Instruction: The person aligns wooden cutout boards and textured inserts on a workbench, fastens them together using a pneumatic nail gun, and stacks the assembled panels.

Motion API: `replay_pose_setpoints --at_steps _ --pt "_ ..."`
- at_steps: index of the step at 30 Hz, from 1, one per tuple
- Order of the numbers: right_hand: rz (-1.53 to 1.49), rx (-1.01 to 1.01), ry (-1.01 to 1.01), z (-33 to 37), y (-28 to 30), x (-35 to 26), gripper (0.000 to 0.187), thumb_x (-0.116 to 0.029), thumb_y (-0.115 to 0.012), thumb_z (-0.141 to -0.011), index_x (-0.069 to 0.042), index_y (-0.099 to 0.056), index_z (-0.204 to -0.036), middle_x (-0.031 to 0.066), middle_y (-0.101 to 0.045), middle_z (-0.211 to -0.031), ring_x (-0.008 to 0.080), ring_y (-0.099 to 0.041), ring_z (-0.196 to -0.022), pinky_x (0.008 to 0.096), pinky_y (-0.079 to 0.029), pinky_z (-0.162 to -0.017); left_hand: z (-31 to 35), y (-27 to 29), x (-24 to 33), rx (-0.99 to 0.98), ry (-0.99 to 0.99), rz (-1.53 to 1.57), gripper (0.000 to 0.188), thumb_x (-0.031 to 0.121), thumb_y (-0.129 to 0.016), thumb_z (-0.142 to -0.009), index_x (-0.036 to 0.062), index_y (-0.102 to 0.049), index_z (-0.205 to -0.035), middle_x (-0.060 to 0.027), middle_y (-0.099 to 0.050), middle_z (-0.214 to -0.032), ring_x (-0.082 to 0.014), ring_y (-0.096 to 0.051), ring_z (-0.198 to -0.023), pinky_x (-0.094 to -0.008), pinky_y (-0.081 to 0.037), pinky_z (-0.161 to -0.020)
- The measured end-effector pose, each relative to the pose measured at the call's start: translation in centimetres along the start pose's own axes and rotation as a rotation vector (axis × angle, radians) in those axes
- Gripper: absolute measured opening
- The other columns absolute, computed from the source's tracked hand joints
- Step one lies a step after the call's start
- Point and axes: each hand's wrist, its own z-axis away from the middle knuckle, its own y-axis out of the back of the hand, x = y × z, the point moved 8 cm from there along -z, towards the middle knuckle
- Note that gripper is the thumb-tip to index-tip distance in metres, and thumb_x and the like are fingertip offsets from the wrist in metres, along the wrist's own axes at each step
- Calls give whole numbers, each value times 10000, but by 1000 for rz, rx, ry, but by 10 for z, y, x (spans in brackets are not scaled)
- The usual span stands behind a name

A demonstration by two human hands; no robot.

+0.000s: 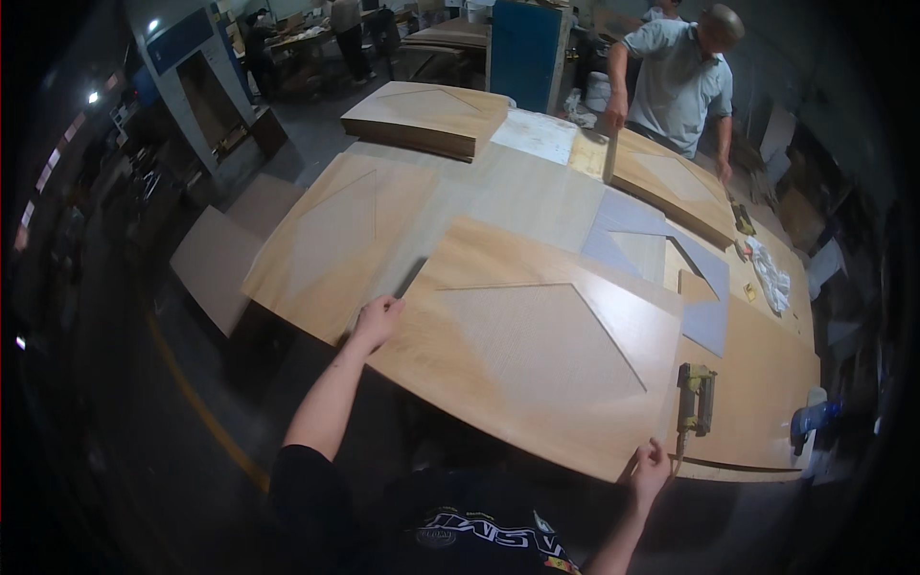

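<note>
A large wood-grain panel [537, 355] lies in front of me, with a pale house-shaped area on its face edged by thin dark lines. My left hand [377, 323] is closed at its left edge, fingers curled. At the near right corner my right hand [652, 468] is closed on the panel's edge, fingertips bent together. Just right of that corner, a yellow-green nail gun [695, 398] rests on the worktable. To the left lies a second wood-grain panel [335, 230] with a similar pale shape.
A stack of panels [422, 120] stands at the far left of the table. Across from me a co-worker [680, 81] handles another panel stack [671, 182]. A grey-blue sheet [704, 316], a white cloth [767, 278] and a blue bottle-like object [815, 419] lie to the right.
</note>
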Motion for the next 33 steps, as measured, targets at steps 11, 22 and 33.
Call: replay_pose_setpoints --at_steps 11,22,33 --pt "-1101 288 -544 193 -59 50 410 -443 -593 -997 -122 -634 -1249 -21 -702 -1167 113 -659 -811 205 -511 -612 3 -12 -42 -770 162 551 395 350 -589 -1024 53 -636 -1279 -34 -689 -1156 -142 -643 -1002 -315 -528 -836" --pt "-1008 -255 -338 132 -137 -62 628 -477 -497 -1030 -57 -428 -1492 114 -509 -1465 307 -514 -1305 448 -456 -1052 1 52 -65 -358 230 346 526 385 -583 -1031 -48 -598 -1331 -148 -666 -1284 -212 -630 -1127 -346 -485 -981" --pt "-965 -665 -428 144 -454 -288 217 -265 -625 -964 -103 -602 -1106 -19 -657 -1002 53 -633 -783 173 -516 -655 64 238 -195 462 477 940 677 451 -625 -996 -65 -469 -1405 -175 -572 -1374 -239 -553 -1265 -362 -449 -1051"
